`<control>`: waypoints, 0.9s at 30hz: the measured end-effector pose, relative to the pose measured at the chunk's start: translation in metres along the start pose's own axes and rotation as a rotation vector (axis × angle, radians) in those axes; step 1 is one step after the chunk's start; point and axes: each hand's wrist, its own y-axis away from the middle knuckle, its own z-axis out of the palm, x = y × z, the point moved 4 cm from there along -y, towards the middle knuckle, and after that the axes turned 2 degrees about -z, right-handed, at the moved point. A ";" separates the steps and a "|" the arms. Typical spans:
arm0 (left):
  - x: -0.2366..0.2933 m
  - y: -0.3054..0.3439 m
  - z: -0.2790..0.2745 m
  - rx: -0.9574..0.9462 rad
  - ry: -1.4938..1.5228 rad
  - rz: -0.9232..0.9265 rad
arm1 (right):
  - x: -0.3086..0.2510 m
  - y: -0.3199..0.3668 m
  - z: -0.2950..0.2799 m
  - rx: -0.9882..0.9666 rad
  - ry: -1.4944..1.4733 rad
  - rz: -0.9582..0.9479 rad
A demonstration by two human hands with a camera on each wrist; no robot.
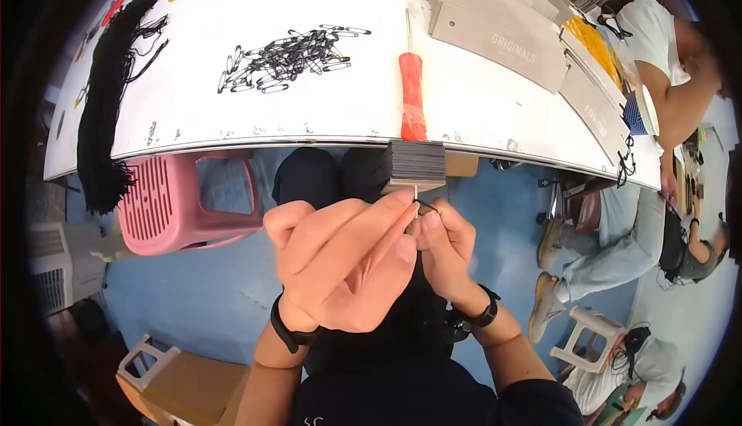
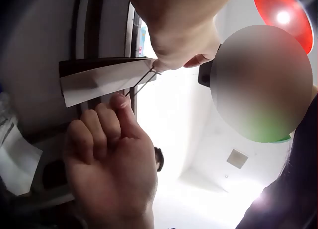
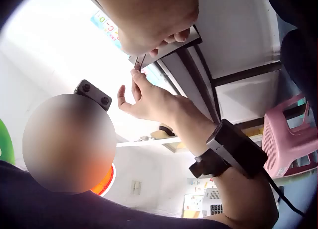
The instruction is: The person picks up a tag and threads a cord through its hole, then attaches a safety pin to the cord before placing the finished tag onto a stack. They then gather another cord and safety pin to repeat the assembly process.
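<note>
A stack of dark tags with a beige near face stands at the table's front edge. Just below it, my left hand pinches a thin pin-like piece, fingertips close under the stack. My right hand meets it there, pinching a thin black strand between thumb and forefinger. Two dark lines span the hands in the left wrist view; whether pin or cord I cannot tell. The fingers partly hide the join.
Black safety pins lie heaped on the white table. A red-handled tool points away behind the stack. Black cords hang over the left edge; beige cards lie right. A pink stool stands left; people sit right.
</note>
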 end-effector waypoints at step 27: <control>-0.018 -0.009 0.006 -0.014 0.162 -0.372 | 0.007 -0.002 0.002 0.012 0.015 0.058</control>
